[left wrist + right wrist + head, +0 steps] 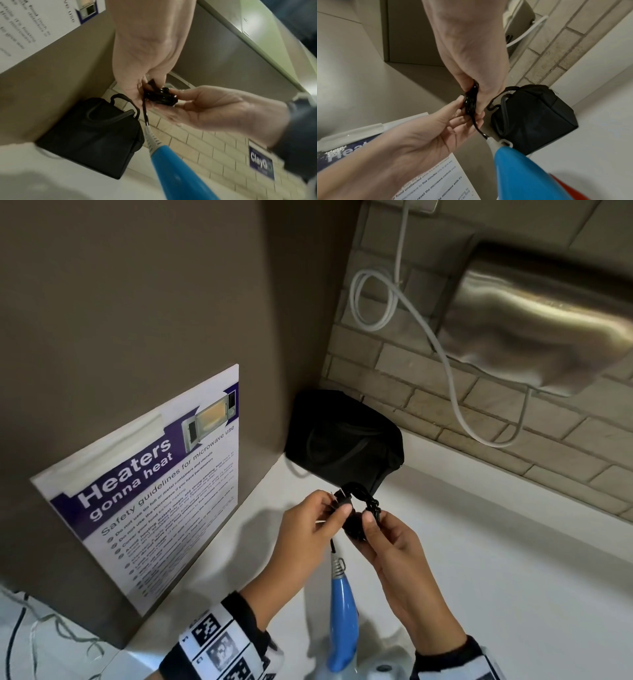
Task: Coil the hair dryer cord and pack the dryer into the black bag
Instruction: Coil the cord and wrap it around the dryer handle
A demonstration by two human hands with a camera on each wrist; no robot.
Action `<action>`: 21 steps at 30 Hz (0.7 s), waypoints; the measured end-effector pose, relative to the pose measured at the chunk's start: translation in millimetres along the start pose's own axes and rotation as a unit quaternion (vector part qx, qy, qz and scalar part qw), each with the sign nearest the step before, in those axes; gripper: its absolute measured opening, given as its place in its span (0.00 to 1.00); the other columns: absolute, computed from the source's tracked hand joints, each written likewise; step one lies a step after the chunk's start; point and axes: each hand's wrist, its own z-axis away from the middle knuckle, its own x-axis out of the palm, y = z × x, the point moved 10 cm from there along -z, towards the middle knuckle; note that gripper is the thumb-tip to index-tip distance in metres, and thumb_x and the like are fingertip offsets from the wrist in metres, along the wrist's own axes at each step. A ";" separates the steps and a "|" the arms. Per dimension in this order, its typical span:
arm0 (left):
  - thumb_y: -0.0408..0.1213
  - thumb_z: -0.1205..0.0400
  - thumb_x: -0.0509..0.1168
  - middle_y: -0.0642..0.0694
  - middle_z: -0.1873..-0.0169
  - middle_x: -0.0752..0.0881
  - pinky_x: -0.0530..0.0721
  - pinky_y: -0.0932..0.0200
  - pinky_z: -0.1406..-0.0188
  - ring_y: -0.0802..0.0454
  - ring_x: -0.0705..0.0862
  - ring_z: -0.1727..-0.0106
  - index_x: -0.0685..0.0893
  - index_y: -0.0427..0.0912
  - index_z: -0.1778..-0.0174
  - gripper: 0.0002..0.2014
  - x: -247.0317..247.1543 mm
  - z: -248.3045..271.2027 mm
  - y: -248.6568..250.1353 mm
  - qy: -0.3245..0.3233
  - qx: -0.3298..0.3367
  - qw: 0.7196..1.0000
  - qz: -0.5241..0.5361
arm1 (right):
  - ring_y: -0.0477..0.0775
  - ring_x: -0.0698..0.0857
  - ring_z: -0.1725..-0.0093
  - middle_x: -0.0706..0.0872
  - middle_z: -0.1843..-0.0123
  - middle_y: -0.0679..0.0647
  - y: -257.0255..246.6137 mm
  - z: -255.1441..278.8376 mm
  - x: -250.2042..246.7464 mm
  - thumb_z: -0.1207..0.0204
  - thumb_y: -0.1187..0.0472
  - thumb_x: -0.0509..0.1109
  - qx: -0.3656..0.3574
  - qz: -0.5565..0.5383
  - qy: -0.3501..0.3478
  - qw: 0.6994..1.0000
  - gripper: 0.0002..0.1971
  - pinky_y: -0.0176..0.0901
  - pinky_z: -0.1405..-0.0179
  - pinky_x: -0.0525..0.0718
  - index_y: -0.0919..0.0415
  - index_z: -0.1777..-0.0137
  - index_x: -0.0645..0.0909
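Observation:
A blue hair dryer (343, 618) (180, 174) (523, 174) points its handle up toward my hands, its body low at the frame's bottom edge. Its black cord (356, 510) (160, 97) (470, 101) is bunched into a small coil above the handle. My left hand (318, 522) (147, 86) (453, 116) pinches the plug end of the coil. My right hand (380, 529) (178, 100) (476, 92) pinches the coil from the other side. The black bag (342, 440) (92, 135) (534, 117) stands in the corner just behind the hands.
A white counter (496, 542) runs under the hands. A grey panel with a microwave poster (147, 494) stands on the left. A brick wall (428, 392) at the back carries a steel hand dryer (534, 316) and a looped white cable (394, 302).

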 end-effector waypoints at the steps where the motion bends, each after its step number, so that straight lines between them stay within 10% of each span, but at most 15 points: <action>1: 0.42 0.19 0.68 0.46 0.62 0.90 0.87 0.48 0.49 0.52 0.90 0.57 0.79 0.39 0.58 0.10 -0.5 0.3 -1.7 0.004 -0.008 1.000 0.018 | 0.57 0.89 0.43 0.90 0.47 0.63 -1.7 0.7 1.3 0.19 0.62 0.64 -0.003 0.008 -0.003 1.000 0.12 0.43 0.39 0.85 0.68 0.46 0.84; 12: 0.35 0.17 0.64 0.29 0.58 0.89 0.90 0.43 0.51 0.37 0.92 0.56 0.73 0.34 0.57 0.09 -3.0 1.0 -10.2 0.038 -0.111 0.972 0.205 | 0.55 0.91 0.52 0.91 0.52 0.64 11.6 2.6 -8.7 0.19 0.66 0.64 0.063 0.075 -0.011 0.995 0.10 0.40 0.51 0.88 0.72 0.49 0.84; 21: 0.40 0.19 0.67 0.40 0.63 0.92 0.85 0.67 0.64 0.52 0.91 0.62 0.80 0.39 0.53 0.08 9.8 -1.8 4.5 -0.057 -0.071 0.993 0.068 | 0.45 0.82 0.43 0.84 0.39 0.43 -27.7 -7.3 -6.4 0.26 0.53 0.73 -0.056 0.341 -0.061 0.936 0.23 0.42 0.42 0.82 0.36 0.32 0.75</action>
